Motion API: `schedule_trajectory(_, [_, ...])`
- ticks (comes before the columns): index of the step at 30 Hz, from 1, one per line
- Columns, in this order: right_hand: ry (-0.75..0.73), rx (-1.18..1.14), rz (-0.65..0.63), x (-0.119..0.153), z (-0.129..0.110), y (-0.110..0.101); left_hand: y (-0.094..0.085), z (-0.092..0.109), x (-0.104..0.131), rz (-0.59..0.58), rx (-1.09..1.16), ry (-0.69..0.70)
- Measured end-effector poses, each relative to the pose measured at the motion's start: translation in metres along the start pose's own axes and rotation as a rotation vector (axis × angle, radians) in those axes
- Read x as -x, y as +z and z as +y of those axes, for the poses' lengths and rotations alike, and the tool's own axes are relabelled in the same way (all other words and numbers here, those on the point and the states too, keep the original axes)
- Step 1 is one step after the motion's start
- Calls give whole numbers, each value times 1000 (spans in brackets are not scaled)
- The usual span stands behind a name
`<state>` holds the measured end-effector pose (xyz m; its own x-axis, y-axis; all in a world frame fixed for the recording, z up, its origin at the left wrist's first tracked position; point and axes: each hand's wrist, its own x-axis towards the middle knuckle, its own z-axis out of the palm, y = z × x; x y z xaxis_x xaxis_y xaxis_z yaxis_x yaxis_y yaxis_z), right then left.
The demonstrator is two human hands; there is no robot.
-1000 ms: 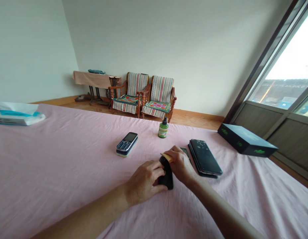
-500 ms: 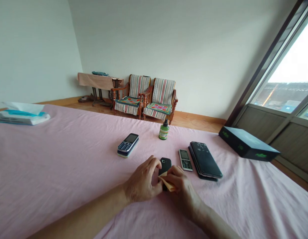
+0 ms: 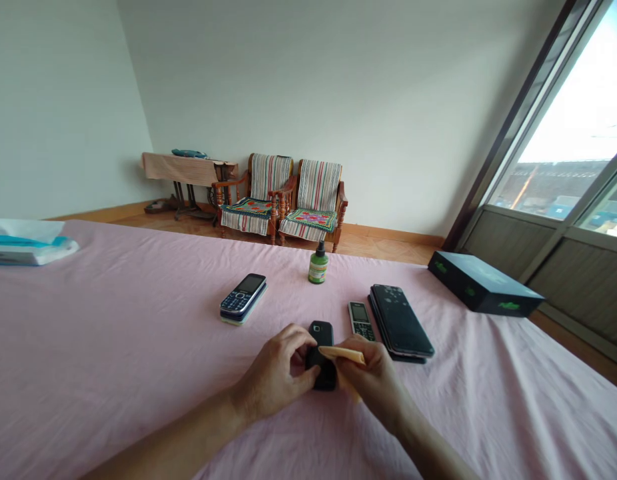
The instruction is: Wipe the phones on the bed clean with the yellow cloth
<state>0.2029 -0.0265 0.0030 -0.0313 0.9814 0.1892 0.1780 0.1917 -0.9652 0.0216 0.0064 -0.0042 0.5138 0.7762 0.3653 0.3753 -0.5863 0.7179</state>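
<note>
A black mobile phone lies back side up on the pink sheet, its camera at the far end. My left hand grips its left edge, thumb on the back and fingertips at the side. Pinched in my right hand is a folded yellow cloth, its tip over the middle of the phone's back. Just beyond that hand sits a small silver keypad phone, its lower end partly hidden.
Right of the keypad phone lies a stack of large dark phones. A dark keypad phone on a stack is to the left. Farther off stand a green spray bottle, a black box and a tissue pack.
My right hand has turned and brought the cloth's tip up over the phone's back. My left fingers have closed onto the phone's left edge. The view has shifted slightly.
</note>
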Motion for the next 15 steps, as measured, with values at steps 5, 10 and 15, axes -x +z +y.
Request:
schedule_trajectory(5, [209,-381,33,-2,-2,-4,1,3,1,-19,43,-29])
schedule_trajectory(10, [229,-607,34,-5,6,-7,2,6,1,-63,3,-28])
schedule_trajectory(15, [259,-653,76,-6,6,-7,7,9,2,-60,-108,-37])
